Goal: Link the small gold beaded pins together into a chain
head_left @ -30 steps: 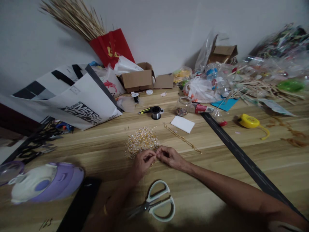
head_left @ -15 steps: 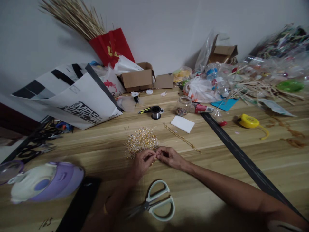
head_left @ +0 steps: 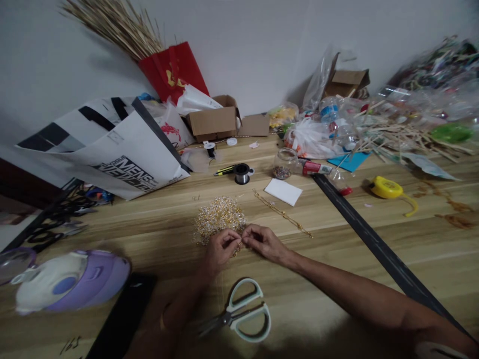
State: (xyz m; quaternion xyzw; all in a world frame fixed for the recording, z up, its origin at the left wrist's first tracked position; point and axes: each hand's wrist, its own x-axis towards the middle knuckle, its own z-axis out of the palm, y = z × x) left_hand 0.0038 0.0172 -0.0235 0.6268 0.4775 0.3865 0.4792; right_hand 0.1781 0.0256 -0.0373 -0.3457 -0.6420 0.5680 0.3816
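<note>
My left hand (head_left: 223,247) and my right hand (head_left: 264,242) meet fingertip to fingertip above the table, both pinched closed. A small gold beaded strand (head_left: 235,253) hangs below the left fingertips; its upper end is hidden by the fingers. What the right fingertips pinch is too small to make out. Just behind the left hand lies a heap of gold and clear beads (head_left: 219,217). A gold chain (head_left: 283,214) stretches across the wood beyond my right hand. Nearer to me rest scissors (head_left: 239,313) with pale handles, their blades partly in shadow.
A wire spool (head_left: 241,174), a box cutter (head_left: 224,170), a glass jar (head_left: 285,164) of beads and a white card (head_left: 283,191) lie farther back. A yellow tape measure (head_left: 387,188) is at right, a purple-and-white bottle (head_left: 82,281) at left. Bags, boxes and plastic bottles line the wall.
The right fingers have shifted very slightly. Both hands keep their pinch at the same spot, and the objects on the table stay where they were.
</note>
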